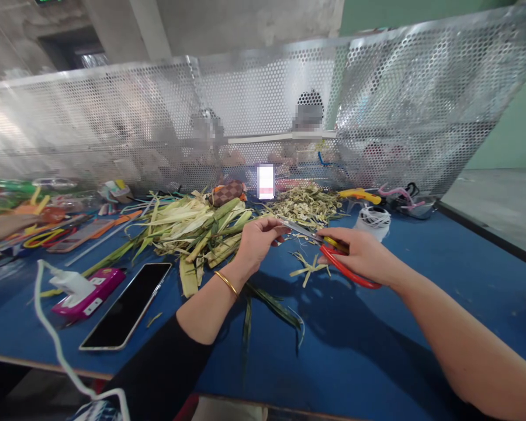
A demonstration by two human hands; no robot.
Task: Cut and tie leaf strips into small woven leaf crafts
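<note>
In the middle of the table, my right hand (359, 248) is wrapped round a pair of scissors (345, 270) with red and yellow handles. Their blades point left and reach the fingertips of my left hand (259, 241). Those fingers are pinched together, and whatever sits between them is too small to make out. A gold bangle (225, 283) circles my left wrist. Long dark green leaf strips (274, 304) lie under that forearm. Below the blades rests a small bunch of pale cut strips (309, 268). Beyond my hands lies a heap of short pale green pieces (309, 204).
Corn husks (188, 225) pile up left of my hands. Nearer me are a phone (127, 307) and a purple power strip (90, 295) with a white cable. White string (374, 219) and a yellow glue gun (360, 195) lie right. Another person's hand (13, 228) reaches in left.
</note>
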